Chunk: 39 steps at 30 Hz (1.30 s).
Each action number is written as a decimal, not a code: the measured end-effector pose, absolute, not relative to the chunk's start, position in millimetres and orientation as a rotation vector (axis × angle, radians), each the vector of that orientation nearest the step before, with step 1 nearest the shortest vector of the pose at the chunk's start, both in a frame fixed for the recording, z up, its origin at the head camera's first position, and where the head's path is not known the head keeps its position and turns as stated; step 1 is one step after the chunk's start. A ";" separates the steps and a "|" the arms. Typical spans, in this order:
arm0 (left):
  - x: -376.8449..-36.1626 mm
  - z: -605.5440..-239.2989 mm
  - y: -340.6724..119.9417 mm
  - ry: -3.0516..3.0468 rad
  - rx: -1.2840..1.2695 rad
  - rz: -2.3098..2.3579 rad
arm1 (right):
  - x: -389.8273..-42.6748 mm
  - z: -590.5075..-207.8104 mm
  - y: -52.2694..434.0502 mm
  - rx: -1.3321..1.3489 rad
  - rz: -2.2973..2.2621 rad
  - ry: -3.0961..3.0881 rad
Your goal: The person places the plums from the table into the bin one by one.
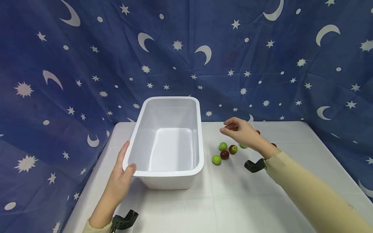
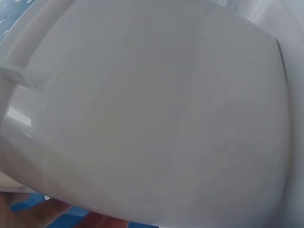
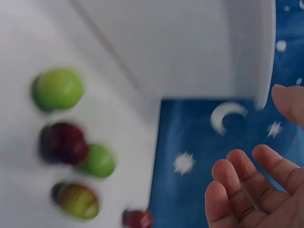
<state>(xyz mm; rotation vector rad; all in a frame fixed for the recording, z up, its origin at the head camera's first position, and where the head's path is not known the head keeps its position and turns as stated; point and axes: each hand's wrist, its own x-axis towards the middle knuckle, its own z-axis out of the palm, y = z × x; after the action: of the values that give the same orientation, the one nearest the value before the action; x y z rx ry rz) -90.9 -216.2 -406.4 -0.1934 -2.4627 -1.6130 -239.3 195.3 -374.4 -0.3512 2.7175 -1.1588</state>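
Nearest, a black wrist device [image 1: 125, 220] sits at the cuff below the left hand [image 1: 118, 183], which grips the near left corner of a white tub [image 1: 167, 173], thumb over the rim and fingers along the outer side. The tub stands open-topped on the white-covered table [image 1: 186, 210], its long sides running away from the person. From the right, a pale yellow sleeve [image 1: 314, 194] reaches in, a second black device [image 1: 255, 165] at its cuff. Just right of the tub lies a green fruit [image 1: 216, 159]; a little farther, a dark red fruit [image 1: 224, 154] sits against another green fruit [image 1: 223, 146], with a red-and-green fruit [image 1: 233, 149] close beside them. More fruits lie partly hidden behind the right arm. Above and beyond this group hangs the right hand [image 1: 243, 132], fingers loosely curved, thumb apart, holding nothing. Behind everything, a blue cloth [image 1: 180, 74] patterned with moons and stars hangs past the table's far edge.
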 end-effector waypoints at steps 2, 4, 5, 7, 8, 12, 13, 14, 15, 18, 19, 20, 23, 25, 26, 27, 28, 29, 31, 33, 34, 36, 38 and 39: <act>-90.7 -406.2 -215.2 -2.455 -0.200 -1.628 | -240.2 -386.1 210.3 -0.322 -1.149 2.727; -91.1 -407.2 -214.6 -2.457 -0.197 -1.636 | -240.7 -396.5 225.5 -0.285 -1.132 2.744; -91.5 -407.8 -214.6 -2.458 -0.197 -1.636 | -240.6 -401.2 232.8 -0.266 -1.122 2.751; -92.3 -409.2 -215.0 -2.465 -0.192 -1.629 | -241.0 -410.4 248.2 -0.214 -1.087 2.775; -92.8 -409.9 -215.3 -2.470 -0.190 -1.621 | -241.1 -414.6 255.9 -0.188 -1.067 2.791; -92.9 -410.8 -216.1 -2.472 -0.186 -1.601 | -239.5 -426.7 286.7 -0.117 -1.042 2.831; -92.8 -410.7 -216.2 -2.473 -0.187 -1.595 | -238.5 -428.5 293.5 -0.098 -1.045 2.837; -92.5 -410.5 -216.2 -2.474 -0.188 -1.591 | -237.9 -429.9 299.9 -0.083 -1.052 2.843; -92.2 -410.1 -216.2 -2.474 -0.191 -1.588 | -237.2 -431.1 306.0 -0.065 -1.056 2.850; -91.4 -409.6 -216.6 -2.475 -0.193 -1.578 | -236.0 -433.9 321.3 0.018 -1.080 2.839; -91.2 -409.3 -216.6 -2.475 -0.192 -1.575 | -236.3 -435.2 326.2 0.050 -1.100 2.826; -90.9 -409.1 -216.6 -2.473 -0.192 -1.576 | -236.7 -436.7 330.8 0.076 -1.117 2.812; -90.6 -408.8 -216.7 -2.465 -0.189 -1.577 | -238.4 -440.9 342.8 0.177 -1.155 2.747; -90.7 -408.8 -216.6 -2.460 -0.191 -1.583 | -240.7 -445.0 350.0 0.242 -1.158 2.697; -90.8 -408.9 -216.5 -2.456 -0.194 -1.588 | -242.0 -447.6 353.5 0.275 -1.163 2.666; -91.0 -409.0 -216.5 -2.455 -0.194 -1.588 | -243.1 -450.3 356.7 0.311 -1.163 2.631; -91.1 -409.1 -216.5 -2.454 -0.194 -1.589 | -244.6 -453.6 360.2 0.337 -1.164 2.592; -91.2 -409.1 -216.5 -2.454 -0.193 -1.587 | -246.0 -457.2 363.3 0.362 -1.177 2.549; -91.3 -409.1 -216.7 -2.457 -0.192 -1.582 | -248.4 -465.5 369.5 0.416 -1.202 2.465; -91.2 -408.8 -217.2 -2.465 -0.192 -1.574 | -250.1 -473.7 375.1 0.437 -1.223 2.409; -91.0 -409.0 -217.1 -2.475 -0.190 -1.565 | -250.9 -478.1 378.1 0.438 -1.233 2.390; -90.9 -409.1 -217.1 -2.491 -0.191 -1.544 | -251.5 -484.7 382.8 0.427 -1.247 2.377; -90.7 -408.7 -217.3 -2.495 -0.203 -1.528 | -252.4 -488.3 386.2 0.393 -1.246 2.377; -90.8 -408.4 -217.2 -2.494 -0.211 -1.523 | -252.8 -489.0 387.6 0.376 -1.242 2.372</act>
<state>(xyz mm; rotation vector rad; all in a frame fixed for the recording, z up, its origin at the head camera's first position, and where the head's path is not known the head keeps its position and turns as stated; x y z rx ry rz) -90.8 -217.2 -408.4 -0.2108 -2.4942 -1.5229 -252.8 387.6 -489.0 0.3756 2.3724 -1.2422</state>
